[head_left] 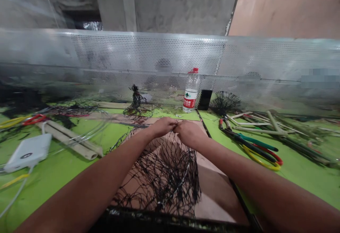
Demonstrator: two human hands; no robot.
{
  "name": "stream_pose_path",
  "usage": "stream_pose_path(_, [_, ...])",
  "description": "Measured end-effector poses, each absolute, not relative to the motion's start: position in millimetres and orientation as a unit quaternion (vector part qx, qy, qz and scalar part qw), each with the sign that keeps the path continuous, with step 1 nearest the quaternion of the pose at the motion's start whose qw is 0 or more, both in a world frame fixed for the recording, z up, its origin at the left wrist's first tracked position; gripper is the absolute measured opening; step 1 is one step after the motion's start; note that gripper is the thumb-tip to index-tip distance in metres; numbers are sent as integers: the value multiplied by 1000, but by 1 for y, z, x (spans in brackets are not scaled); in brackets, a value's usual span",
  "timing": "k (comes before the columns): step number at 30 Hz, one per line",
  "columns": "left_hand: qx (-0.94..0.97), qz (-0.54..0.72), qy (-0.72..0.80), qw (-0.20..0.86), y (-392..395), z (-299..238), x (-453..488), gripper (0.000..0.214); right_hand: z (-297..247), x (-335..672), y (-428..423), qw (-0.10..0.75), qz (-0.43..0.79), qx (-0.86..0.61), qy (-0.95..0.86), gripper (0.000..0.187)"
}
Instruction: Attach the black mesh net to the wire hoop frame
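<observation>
The black net (164,169) lies below the two hands and toward the person, spread over a pinkish board (215,199) in the middle of the green tabletop (63,169). The left hand (162,126) and the right hand (191,132) meet at the far edge of this net, with fingertips touching or almost touching. Their fingers are bent inward and seem closed on the mesh, although the exact strand is too small for me to see. From this meeting point the loose mesh fans out toward the person, so I judge its longer direction as running away from the hands. Between the forearms, the net is nearer to the left forearm (114,171), which partly covers its side; the right forearm (247,176) is separated from the bunched part by bare board.
</observation>
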State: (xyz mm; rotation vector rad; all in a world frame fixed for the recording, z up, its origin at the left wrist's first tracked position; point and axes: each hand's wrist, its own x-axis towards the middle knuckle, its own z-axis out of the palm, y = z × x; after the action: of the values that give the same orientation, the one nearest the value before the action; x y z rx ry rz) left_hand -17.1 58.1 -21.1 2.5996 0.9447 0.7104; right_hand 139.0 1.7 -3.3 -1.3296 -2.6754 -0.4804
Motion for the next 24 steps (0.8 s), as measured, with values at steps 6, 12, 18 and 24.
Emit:
stream_pose_path(6, [899, 255, 335, 122, 60, -25, -15, 19, -5, 135, 3, 68, -158, -430, -886, 21])
stream_pose_path(12, [897, 277, 298, 172, 57, -26, -17, 16, -8, 146, 15, 194, -56, -373, -906, 14])
stream_pose_path(18, [886, 274, 315, 204, 53, -22, -19, 20, -17, 158, 35, 394, 335, -376, -769, 12])
stream_pose_path(24, [879, 277, 331, 204, 48, -16, -22, 23, -23, 158, 39, 479, 440, -368, -665, 20])
